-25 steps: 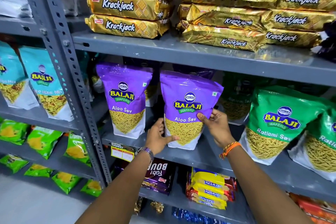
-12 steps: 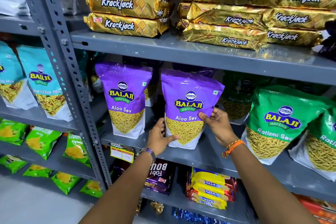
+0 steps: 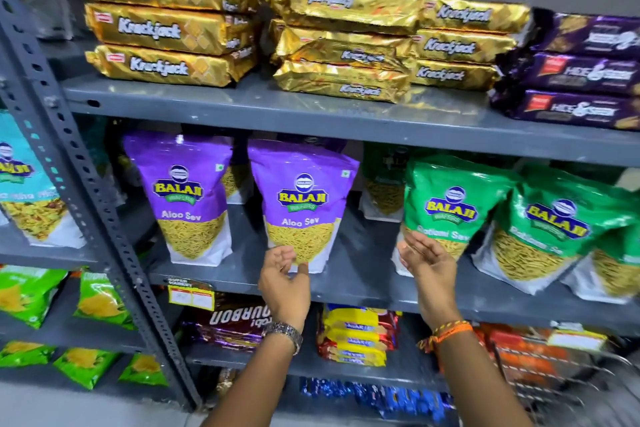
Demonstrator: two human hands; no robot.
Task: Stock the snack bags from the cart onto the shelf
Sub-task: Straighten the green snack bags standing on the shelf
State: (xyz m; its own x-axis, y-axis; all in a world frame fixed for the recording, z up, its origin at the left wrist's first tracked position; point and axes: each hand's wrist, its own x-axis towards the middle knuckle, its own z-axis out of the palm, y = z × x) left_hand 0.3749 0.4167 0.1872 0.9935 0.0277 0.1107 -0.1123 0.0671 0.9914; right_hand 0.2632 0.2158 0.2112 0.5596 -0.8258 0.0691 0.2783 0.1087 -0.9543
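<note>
The left hand (image 3: 284, 282) hangs in front of the middle shelf (image 3: 349, 282), fingers (image 3: 282, 258) loosely apart and holding nothing, the tips just in front of the bottom edge of a purple snack bag (image 3: 302, 204); whether they touch it I cannot tell. The right hand (image 3: 429, 270) is open too, palm turned inward, fingers spread and empty, over the shelf's front edge just beside a green snack bag (image 3: 450, 204).

The purple snack bag stands upright near the front edge of the middle shelf. A second purple bag (image 3: 185, 198) stands to its left, a narrow gap between the two. Between the purple snack bag and the green one lies a strip of bare shelf, the widest open room on this level. More green bags (image 3: 550, 229) crowd the right end.

The shelf above (image 3: 242, 107) hangs low over the bag tops and carries stacked gold biscuit packs (image 3: 166, 28). A wire cart (image 3: 554, 378) shows at the lower right corner, blurred.
</note>
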